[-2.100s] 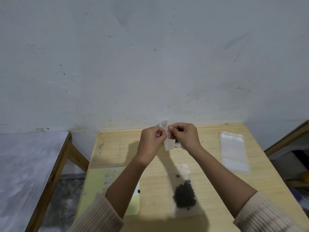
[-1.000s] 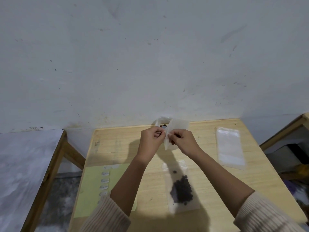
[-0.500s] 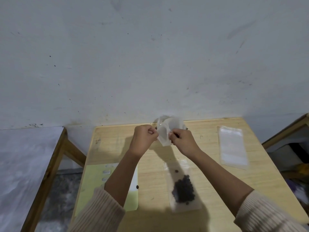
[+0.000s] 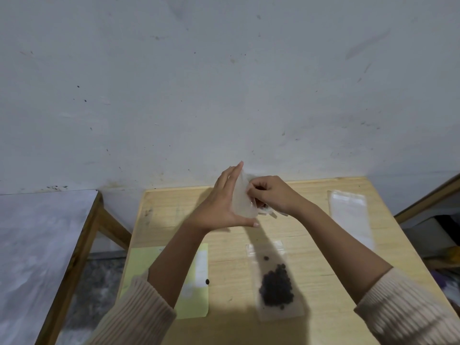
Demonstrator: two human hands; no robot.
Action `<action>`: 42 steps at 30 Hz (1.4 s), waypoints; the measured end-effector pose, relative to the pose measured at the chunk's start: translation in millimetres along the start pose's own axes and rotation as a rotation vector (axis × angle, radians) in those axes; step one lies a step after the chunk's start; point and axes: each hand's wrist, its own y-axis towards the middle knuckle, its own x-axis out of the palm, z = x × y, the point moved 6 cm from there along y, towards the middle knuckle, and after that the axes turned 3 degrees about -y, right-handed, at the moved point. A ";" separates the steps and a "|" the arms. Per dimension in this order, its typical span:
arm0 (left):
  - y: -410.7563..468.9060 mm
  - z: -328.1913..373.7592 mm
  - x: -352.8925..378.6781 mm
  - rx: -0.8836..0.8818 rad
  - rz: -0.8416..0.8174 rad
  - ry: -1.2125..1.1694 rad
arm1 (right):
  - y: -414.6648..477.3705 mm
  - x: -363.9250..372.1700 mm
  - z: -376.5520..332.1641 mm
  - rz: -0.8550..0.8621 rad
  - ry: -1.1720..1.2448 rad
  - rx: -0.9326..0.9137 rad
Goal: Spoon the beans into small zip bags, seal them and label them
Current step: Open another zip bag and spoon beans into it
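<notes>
Left hand (image 4: 221, 205) now lies flat, no longer pinching, against the small zip bag (image 4: 242, 200); right hand (image 4: 272, 195) pinches its mouth; one slack pinch could drop it onto the counter (image 4: 174, 210).

Dim, flat indoor light casts soft arm shadows on the table (image 4: 323, 245); edges bow, and detail looks slightly soft.

Bean bag (image 4: 276, 282) right of sheet (image 4: 195, 305), on table (image 4: 323, 245)
</notes>
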 end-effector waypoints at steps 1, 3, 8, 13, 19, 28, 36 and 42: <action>0.3 -0.1 1.0 -0.009 0.026 0.015 | -0.4 0.0 -1.2 0.003 -0.009 -0.012; -0.6 0.7 2.8 -0.009 0.089 0.049 | -1.6 -0.8 -2.7 0.024 -0.035 -0.037; -5.2 3.8 3.9 0.049 0.247 0.105 | -2.3 -9.6 1.9 0.202 -0.157 -0.043; -8.3 4.7 9.4 0.067 0.260 0.101 | -9.2 -10.4 7.2 0.383 -0.212 -0.067; -13.1 4.6 13.9 0.111 0.272 0.079 | -14.8 3.4 6.9 0.306 -0.212 -0.065; -16.1 0.8 16.7 0.173 0.292 0.072 | -18.2 12.3 6.2 0.266 -0.335 0.073; -14.7 -13.5 9.6 0.135 0.308 -0.029 | -15.5 15.9 5.3 0.231 -0.300 0.036; -8.6 -30.7 0.9 0.117 0.332 0.049 | -7.4 -10.3 30.2 0.288 0.085 -0.024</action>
